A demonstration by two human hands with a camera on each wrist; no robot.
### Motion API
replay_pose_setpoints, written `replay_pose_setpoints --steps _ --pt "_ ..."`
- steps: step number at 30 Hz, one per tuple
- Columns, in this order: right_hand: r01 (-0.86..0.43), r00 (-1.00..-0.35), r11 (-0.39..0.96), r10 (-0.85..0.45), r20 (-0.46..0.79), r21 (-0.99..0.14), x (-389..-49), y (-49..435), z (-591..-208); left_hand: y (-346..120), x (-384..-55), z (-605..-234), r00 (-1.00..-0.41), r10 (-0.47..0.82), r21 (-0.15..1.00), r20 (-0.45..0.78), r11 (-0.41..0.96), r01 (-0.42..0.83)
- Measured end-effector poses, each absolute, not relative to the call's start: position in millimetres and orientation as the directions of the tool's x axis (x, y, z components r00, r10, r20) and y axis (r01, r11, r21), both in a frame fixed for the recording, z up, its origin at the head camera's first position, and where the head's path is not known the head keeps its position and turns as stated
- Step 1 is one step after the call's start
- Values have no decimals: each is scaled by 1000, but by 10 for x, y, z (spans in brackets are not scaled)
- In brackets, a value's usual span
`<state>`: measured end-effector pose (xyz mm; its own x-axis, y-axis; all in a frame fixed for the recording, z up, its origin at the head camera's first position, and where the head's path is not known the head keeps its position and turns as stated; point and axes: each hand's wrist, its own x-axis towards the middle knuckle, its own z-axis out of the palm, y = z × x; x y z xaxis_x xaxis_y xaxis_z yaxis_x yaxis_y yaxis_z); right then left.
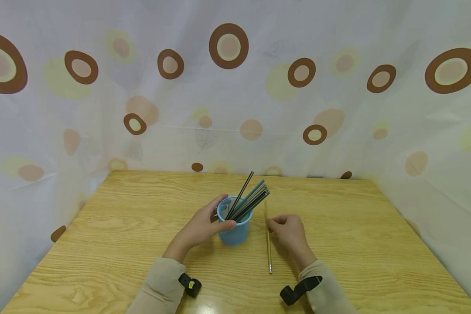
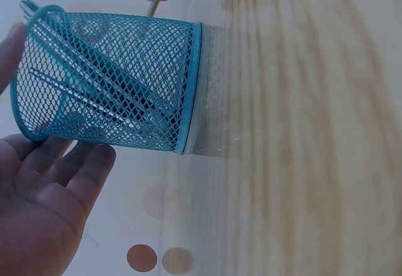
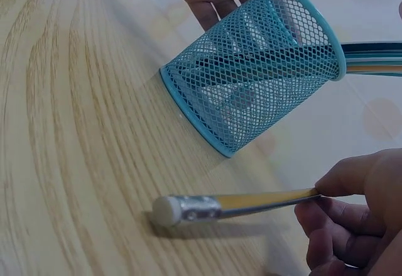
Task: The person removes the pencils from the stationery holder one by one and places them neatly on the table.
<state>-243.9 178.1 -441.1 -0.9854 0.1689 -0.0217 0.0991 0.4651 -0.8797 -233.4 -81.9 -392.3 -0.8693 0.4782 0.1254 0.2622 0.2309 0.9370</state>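
Note:
A light-blue mesh pencil cup [image 1: 234, 236] stands near the middle of the table, and my left hand [image 1: 198, 226] grips it around the upper part, thumb at the near side of the rim. Several dark and teal pencils [image 1: 254, 201] lean to the right inside it; their lower ends show through the mesh [image 2: 119, 78]. To the right of the cup, my right hand [image 1: 292, 235] pinches a yellow pencil [image 3: 264, 199] between thumb and fingers. The pencil's white eraser [image 3: 166, 211] and metal band point toward me, low over the wood.
The wood-grain table [image 1: 141, 209] extends to both sides and behind the cup. A pale curtain [image 1: 255, 100] with brown and yellow circles hangs along the back and sides. Each sleeved wrist carries a black strap mount [image 1: 300, 290].

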Motion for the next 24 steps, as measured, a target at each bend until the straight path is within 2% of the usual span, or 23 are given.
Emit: replay_pose_setpoints --steps 9,17,24 --pt "102 -986 507 168 -18 -856 -2443 1776 -4453 -822 -2353 -3953 -870 477 935 122 239 262" --pt "76 -991 603 137 9 -794 -2421 1768 -4456 -821 -2377 -3993 -872 475 934 119 244 260" --pt "46 -992 638 123 42 -769 -2394 1746 -4446 -826 -2334 -3917 -867 485 932 113 250 261"
